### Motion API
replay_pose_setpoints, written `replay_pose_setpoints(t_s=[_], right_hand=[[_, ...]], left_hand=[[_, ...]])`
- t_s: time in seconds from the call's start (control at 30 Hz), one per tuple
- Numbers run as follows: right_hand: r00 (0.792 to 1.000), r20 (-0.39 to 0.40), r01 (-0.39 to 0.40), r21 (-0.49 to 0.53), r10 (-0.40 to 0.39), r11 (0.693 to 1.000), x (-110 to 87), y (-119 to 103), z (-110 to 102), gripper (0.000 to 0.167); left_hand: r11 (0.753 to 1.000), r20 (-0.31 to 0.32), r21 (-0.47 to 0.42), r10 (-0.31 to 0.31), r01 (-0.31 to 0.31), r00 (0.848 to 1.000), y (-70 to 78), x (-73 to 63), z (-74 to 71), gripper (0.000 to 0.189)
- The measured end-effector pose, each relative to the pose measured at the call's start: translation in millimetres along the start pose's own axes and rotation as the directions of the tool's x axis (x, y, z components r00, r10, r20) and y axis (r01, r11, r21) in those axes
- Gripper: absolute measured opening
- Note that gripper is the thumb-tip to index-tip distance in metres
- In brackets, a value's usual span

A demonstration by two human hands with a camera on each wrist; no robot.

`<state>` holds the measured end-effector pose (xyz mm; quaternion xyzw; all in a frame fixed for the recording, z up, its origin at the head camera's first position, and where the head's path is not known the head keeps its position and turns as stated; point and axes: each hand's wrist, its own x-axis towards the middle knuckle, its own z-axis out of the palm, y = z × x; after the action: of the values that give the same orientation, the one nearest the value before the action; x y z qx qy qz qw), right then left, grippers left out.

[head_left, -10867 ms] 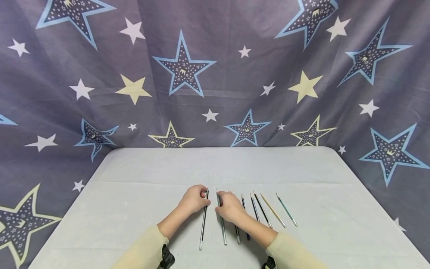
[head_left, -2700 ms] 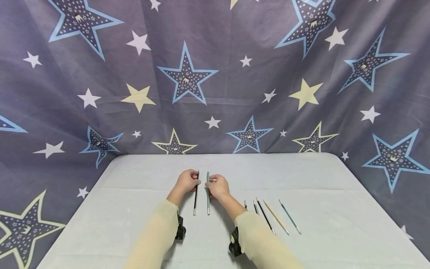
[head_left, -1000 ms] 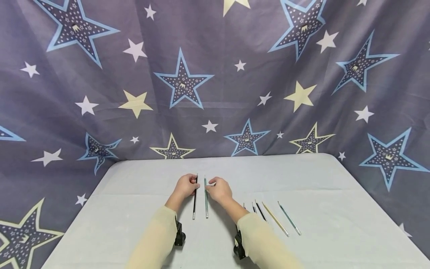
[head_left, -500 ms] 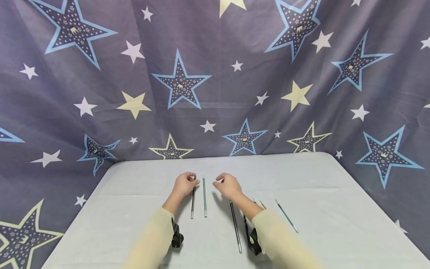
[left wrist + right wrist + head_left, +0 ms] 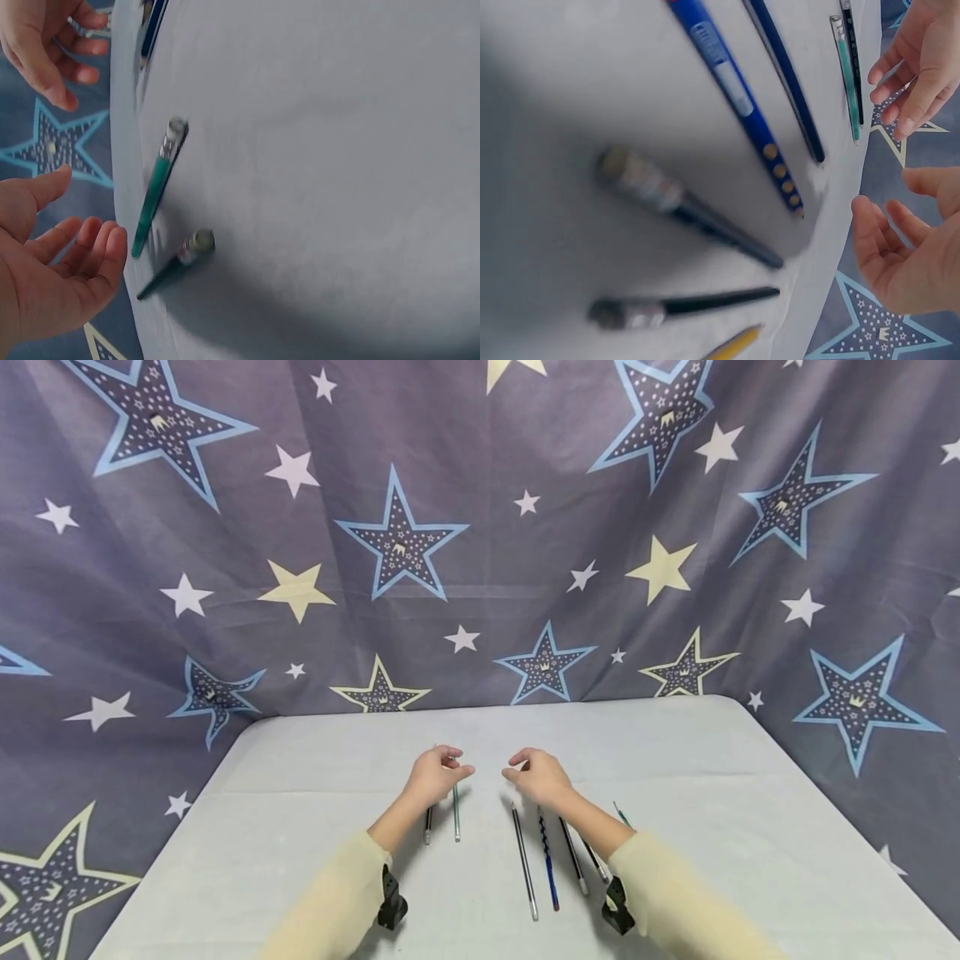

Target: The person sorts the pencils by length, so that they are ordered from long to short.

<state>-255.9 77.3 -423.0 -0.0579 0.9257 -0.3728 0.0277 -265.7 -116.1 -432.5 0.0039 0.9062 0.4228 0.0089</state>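
Note:
My left hand (image 5: 437,777) hovers over the upper ends of two pencils, its fingers loosely bent and holding nothing. Beneath it lie a black pencil (image 5: 428,827) and, just to the right, a green pencil (image 5: 457,818), both with metal-capped eraser ends toward me. The right hand (image 5: 542,778) is also free of any object, above the tips of several other pencils. Nearest to it are a black pencil with a silver end (image 5: 524,860) and a blue pencil with dotted grip holes (image 5: 742,109). The left wrist view shows both hands apart from the pencils.
Two more dark pencils (image 5: 576,860) lie under the right forearm. A yellow pencil (image 5: 739,343) shows in the right wrist view. Another green pencil (image 5: 621,814) is partly hidden by the right sleeve. A star-patterned curtain (image 5: 487,568) hangs behind the white-covered table (image 5: 262,843).
Over the earlier frames, the black and green pencils were shifted to the back left. The right hand let go of the green one and moved right; the left hand has since released the black one.

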Motion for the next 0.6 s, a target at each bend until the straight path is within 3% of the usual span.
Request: replay_pose_setpoints(t_s=[0.3,0.6], right_hand=[[1.000,0.023,0.010,0.009,-0.011,1.000,-18.0,13.1,-13.2,0.024],[0.994,0.106,-0.003,0.047,-0.002,0.999,-39.5,20.0,-21.2,0.026]], left_hand=[[0.999,0.078,-0.028,0.048,-0.046,0.996,12.8,-18.9,12.1,0.038],[0.995,0.156,-0.044,0.097,-0.091,0.983,24.5,-32.4,21.1,0.038]])
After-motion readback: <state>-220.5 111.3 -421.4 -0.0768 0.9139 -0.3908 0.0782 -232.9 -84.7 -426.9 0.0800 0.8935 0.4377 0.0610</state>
